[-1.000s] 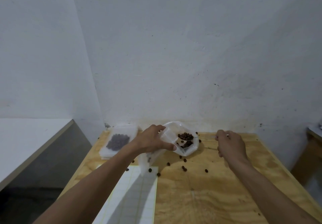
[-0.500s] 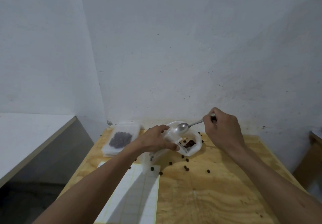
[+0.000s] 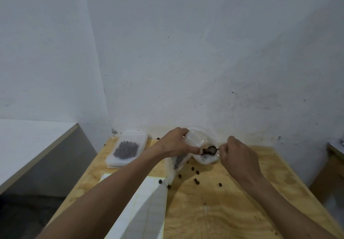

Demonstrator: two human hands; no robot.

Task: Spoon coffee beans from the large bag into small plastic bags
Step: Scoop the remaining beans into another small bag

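Observation:
My left hand (image 3: 175,143) grips the mouth of a small clear plastic bag (image 3: 176,166), which hangs down to the table with some dark beans inside. My right hand (image 3: 238,155) holds a metal spoon (image 3: 211,149) by its handle. The spoon's bowl carries coffee beans and is level with the small bag's opening, right beside my left thumb. Behind and under the spoon lies the large clear bag (image 3: 202,142), open at the far edge of the table. Several loose beans (image 3: 196,181) lie scattered on the wood.
A stack of small bags (image 3: 126,149), the top one filled with beans, sits at the table's far left corner. A white gridded sheet (image 3: 147,210) lies on the plywood table (image 3: 223,210) under my left forearm. A white wall rises just behind; a grey counter stands at left.
My right hand picked up the spoon, raised it above the large bag, then dipped it and brought it, loaded with beans, to the small bag's mouth. My left hand kept its hold.

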